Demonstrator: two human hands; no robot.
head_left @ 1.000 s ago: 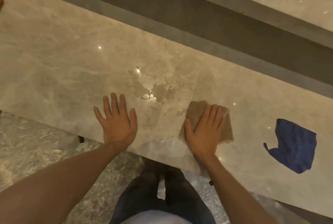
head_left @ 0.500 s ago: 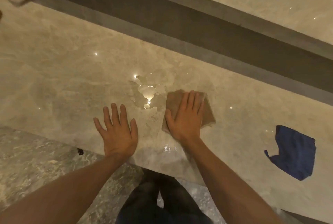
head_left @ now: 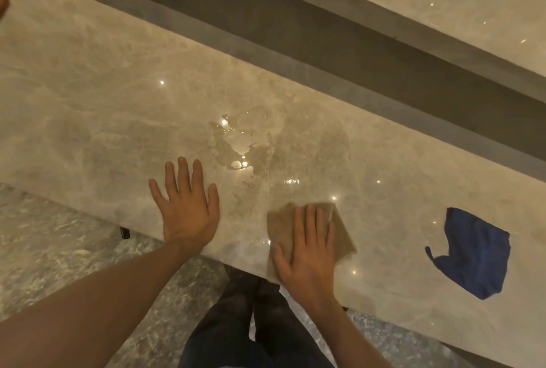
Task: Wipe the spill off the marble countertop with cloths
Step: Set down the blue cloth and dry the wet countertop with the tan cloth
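From my head view, the spill (head_left: 240, 143) sits mid-tabletop (head_left: 88, 107), a glossy puddle with droplets trailing toward me, so I judge the wiping only partly done; the main pool is left. My right hand (head_left: 307, 252) lies flat with fingers spread, pressing the tan cloth (head_left: 339, 234) down at the near edge, short of the puddle. My left hand (head_left: 187, 208) is splayed open on bare marble, gripping nothing, just beside the wet patch. The blue cloth (head_left: 472, 252) lies untouched, well apart to my right.
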